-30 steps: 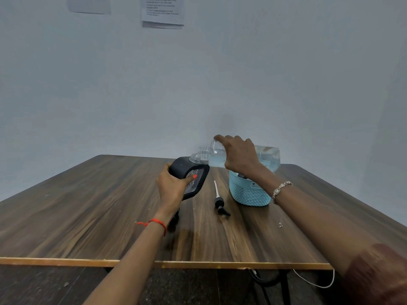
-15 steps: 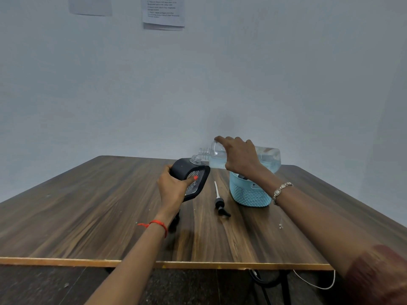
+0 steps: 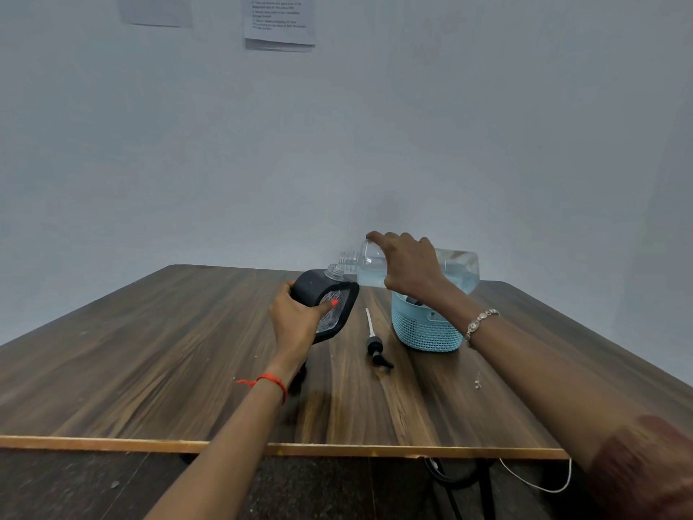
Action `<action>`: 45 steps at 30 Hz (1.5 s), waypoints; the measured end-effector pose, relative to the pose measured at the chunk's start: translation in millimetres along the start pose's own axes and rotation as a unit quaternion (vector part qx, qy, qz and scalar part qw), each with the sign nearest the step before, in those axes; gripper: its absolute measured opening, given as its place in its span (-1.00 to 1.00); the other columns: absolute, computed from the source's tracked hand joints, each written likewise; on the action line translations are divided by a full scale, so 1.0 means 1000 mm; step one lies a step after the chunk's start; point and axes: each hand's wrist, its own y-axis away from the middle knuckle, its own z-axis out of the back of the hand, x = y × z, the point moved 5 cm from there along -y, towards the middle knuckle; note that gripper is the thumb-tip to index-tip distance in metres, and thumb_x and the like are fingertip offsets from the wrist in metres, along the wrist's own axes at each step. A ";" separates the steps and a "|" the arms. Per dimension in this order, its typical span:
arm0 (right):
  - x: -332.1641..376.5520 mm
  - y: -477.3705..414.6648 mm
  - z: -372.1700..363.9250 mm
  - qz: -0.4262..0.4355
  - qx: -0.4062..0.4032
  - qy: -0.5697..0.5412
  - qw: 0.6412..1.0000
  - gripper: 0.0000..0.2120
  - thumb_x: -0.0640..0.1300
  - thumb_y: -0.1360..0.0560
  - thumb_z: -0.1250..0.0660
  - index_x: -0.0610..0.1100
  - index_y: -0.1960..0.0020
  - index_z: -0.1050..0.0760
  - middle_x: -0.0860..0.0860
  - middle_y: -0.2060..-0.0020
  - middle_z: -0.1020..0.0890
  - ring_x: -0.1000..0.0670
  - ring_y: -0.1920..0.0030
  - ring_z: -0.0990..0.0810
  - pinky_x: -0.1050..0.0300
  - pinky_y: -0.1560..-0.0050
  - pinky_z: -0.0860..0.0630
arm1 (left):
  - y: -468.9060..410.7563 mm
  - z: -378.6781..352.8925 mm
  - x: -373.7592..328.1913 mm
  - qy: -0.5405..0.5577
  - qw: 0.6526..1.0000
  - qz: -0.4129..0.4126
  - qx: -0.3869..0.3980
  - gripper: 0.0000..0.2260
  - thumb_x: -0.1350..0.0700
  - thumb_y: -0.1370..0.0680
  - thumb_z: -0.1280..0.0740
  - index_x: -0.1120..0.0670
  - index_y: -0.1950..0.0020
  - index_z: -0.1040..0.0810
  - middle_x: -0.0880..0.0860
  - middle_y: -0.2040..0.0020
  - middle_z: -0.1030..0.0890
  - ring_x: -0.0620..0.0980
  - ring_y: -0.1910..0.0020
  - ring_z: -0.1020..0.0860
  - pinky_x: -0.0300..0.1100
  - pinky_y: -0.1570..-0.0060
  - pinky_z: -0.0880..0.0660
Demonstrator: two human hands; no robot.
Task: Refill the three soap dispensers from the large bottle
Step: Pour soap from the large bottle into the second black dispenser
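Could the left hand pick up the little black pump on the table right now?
Probably not yet. The left hand grips the black dispenser up at the mouth of the large bottle. The pump lies uncovered on the table close beside it, so the way looks free once that hand lets go.

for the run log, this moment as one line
left hand: grips black dispenser | right hand: tips large bottle toward its neck | pump: lying on table

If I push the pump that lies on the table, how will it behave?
The pump is probably light, being small and thin. Its spout sticks out sideways, so it should pivot rather than roll. Its white tube may bend a little.
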 end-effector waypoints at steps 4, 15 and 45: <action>0.000 0.000 0.000 0.001 -0.001 0.001 1.000 -0.36 -0.34 -0.33 -0.29 -0.03 -0.37 -0.27 -0.06 -0.03 -0.56 -0.15 -0.02 -0.51 0.01 -0.01 -0.35 | -0.001 -0.001 0.003 0.002 1.000 0.002 -0.004 -0.56 0.26 -0.23 -0.59 0.09 0.02 -0.47 0.03 0.13 -0.59 -0.02 0.17 -0.56 -0.31 0.28 -0.45; 0.000 0.000 0.000 -0.001 0.003 -0.001 1.000 -0.34 -0.34 -0.33 -0.30 -0.02 -0.38 -0.25 -0.05 -0.04 -0.55 -0.15 -0.04 -0.51 0.01 -0.05 -0.35 | -0.002 0.000 0.006 0.004 1.000 0.009 -0.004 -0.55 0.26 -0.23 -0.59 0.09 0.00 -0.46 0.03 0.11 -0.59 0.00 0.15 -0.57 -0.32 0.30 -0.45; 0.005 0.001 0.002 0.002 0.017 0.002 1.000 -0.34 -0.33 -0.33 -0.31 -0.02 -0.38 -0.24 -0.06 -0.05 -0.55 -0.14 -0.03 -0.50 -0.02 -0.05 -0.36 | 0.001 0.003 0.005 -0.010 1.000 0.009 0.002 -0.53 0.25 -0.26 -0.57 0.16 -0.09 -0.48 0.04 0.08 -0.57 0.00 0.11 -0.56 -0.36 0.31 -0.43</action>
